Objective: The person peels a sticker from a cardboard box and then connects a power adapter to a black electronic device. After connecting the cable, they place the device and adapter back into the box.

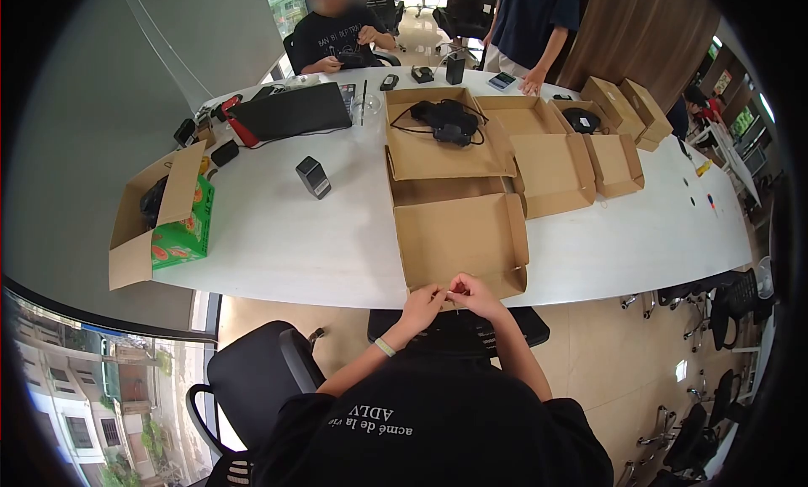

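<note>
Both my hands are at the table's front edge, just below the front flap of an open cardboard box [461, 243]. The fingers of my left hand [425, 308] are pinched together, with a pale band on the wrist. Close beside it, my right hand [475, 298] is closed in a pinch too. Something small sits between the fingertips, too small to name. Behind the front flap, another cardboard piece [421, 163] carries a black cabled device [450, 121].
More cardboard boxes [551, 171] lie to the right. A black device [314, 178], a laptop [290, 112] and a green carton [187, 226] are on the left. One person [341, 41] sits across the table [278, 243]; another stands [539, 24]. A black chair [257, 377] is at my left.
</note>
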`<state>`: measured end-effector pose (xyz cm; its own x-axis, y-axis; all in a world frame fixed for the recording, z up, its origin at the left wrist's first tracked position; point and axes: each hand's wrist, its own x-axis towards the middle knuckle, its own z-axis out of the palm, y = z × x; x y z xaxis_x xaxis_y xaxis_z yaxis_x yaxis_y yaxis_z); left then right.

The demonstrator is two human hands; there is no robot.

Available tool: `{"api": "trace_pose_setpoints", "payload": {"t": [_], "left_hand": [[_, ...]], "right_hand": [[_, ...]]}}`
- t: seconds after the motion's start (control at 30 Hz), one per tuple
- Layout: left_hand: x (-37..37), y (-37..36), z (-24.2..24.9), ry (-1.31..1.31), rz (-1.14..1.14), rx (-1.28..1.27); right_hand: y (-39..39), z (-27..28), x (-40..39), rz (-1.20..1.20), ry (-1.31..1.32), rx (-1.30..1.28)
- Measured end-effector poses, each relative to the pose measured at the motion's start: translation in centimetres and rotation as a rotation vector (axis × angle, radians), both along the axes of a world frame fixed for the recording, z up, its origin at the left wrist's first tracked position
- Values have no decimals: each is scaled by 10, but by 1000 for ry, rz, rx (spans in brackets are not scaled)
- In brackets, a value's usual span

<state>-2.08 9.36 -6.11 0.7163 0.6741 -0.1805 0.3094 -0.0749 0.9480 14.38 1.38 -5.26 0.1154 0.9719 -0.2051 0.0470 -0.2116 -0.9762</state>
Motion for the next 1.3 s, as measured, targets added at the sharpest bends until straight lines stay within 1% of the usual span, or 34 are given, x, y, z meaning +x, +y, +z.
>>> {"api": "trace_pose_setpoints", "payload": {"t": [0.07, 0.2, 0.4, 0.5, 0.67, 0.73, 0.77, 0.9, 0.97, 1.07, 1.2, 1.3], "left_hand": [[0, -1, 3, -38, 16, 15], [0, -1, 3, -32, 19, 36], [0, 1, 0, -10, 14, 6], [0, 1, 3, -15, 42, 5], [-1, 2, 5, 65, 60, 54], [-1, 2, 7, 37, 96, 46], [0, 2, 9, 9, 132, 38], [0, 4, 5, -6, 137, 15], [0, 5, 4, -24, 111, -40], [1, 3, 0, -60, 122, -59], [2, 2, 7, -29, 108, -56], [1, 1, 6, -57, 85, -4]], "right_hand": [[0, 3, 0, -4, 4, 9], [1, 3, -1, 9, 52, 27], [0, 5, 0, 50, 33, 30], [0, 5, 1, 48, 34, 15], [0, 3, 2, 72, 55, 14], [0, 8, 1, 76, 50, 6], [-1, 11, 1, 61, 73, -2], [0, 13, 0, 20, 108, -9], [0, 11, 0, 16, 123, -3], [1, 3, 2, 9, 135, -7], [1, 9, 0, -13, 176, 2], [2, 10, -2, -26, 177, 21]]}}
